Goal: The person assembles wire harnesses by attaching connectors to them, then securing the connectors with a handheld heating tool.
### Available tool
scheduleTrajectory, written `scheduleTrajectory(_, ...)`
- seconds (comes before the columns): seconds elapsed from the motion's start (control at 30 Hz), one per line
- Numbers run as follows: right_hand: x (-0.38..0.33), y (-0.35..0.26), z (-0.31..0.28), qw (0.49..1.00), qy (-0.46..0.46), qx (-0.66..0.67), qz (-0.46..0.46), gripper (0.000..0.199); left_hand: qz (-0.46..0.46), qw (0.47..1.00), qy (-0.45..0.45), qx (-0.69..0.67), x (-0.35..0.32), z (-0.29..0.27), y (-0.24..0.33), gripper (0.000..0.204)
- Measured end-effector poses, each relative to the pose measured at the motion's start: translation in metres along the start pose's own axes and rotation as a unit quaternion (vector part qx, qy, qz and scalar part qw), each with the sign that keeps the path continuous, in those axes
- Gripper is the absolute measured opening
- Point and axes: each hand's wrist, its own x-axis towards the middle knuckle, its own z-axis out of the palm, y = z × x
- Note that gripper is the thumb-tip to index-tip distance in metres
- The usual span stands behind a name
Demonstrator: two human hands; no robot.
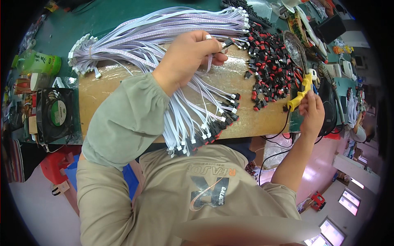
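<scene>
My left hand (pixel 186 57), its sleeve ending in a grey-green cuff, pinches a thin white ribbon cable (pixel 209 64) over the board. A small black part (pixel 228 42) shows at its fingertips; whether it is joined to the cable I cannot tell. My right hand (pixel 312 110) is closed round the yellow handle of a soldering iron (pixel 301 93) at the board's right edge. Under my left wrist fans a bunch of ribbon cables (pixel 176 119), many ends fitted with black-and-red parts. A heap of small black-and-red switches (pixel 269 61) lies between my hands.
A long bundle of white ribbon cables (pixel 152 24) lies across the far side of the brown board (pixel 108 82). At the left stand a black fan (pixel 54 112) and a green-labelled bottle (pixel 41 62). The iron's black cord (pixel 279 133) hangs over the near edge.
</scene>
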Motion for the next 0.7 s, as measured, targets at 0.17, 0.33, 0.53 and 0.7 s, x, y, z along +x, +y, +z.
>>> scheduleTrajectory(0.17,-0.009,0.01,-0.016,0.968,0.053,-0.192,0.156,0.041,-0.004,1.0,0.005,0.007,-0.003,0.001,0.0,0.019)
scheduleTrajectory(0.33,-0.007,0.017,-0.012,0.957,0.058,-0.214,0.19,0.05,0.004,1.0,0.012,-0.006,-0.002,0.004,0.0,0.017)
scheduleTrajectory(0.53,0.006,0.031,-0.007,0.975,0.063,-0.115,0.182,0.039,0.01,1.0,0.014,0.003,-0.001,-0.002,0.003,0.017)
scheduleTrajectory(0.7,0.003,0.048,-0.015,0.981,0.072,0.147,0.104,0.028,0.031,0.999,0.018,-0.008,0.002,-0.004,-0.002,0.017)
